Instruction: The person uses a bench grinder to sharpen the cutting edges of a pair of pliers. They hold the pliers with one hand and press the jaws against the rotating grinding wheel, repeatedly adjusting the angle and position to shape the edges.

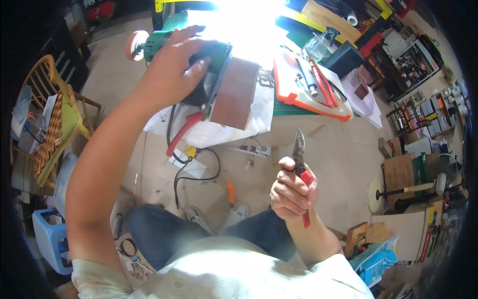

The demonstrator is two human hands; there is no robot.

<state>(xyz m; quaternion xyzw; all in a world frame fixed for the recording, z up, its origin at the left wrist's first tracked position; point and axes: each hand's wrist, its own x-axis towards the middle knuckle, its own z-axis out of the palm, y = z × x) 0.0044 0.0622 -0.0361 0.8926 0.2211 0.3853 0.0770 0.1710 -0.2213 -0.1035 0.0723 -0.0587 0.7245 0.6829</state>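
At the table's near side, my left hand grips the green housing of a belt sander, its thumb and fingers spread round it. The sander's wide brown belt faces up, and a round pinkish wheel sticks out at its left end. A red curved handle hangs at the sander's near edge. In front of my body, apart from the table, my right hand is closed round red-handled pruning shears. Their dark-stained, pointed blade stands upright; my fingers hide much of the handle.
Right of the sander, pliers and other hand tools lie on an orange-and-white tray. Behind them stands a clear spray bottle. A black cable loops on the floor. A chair and a blue stool are at left.
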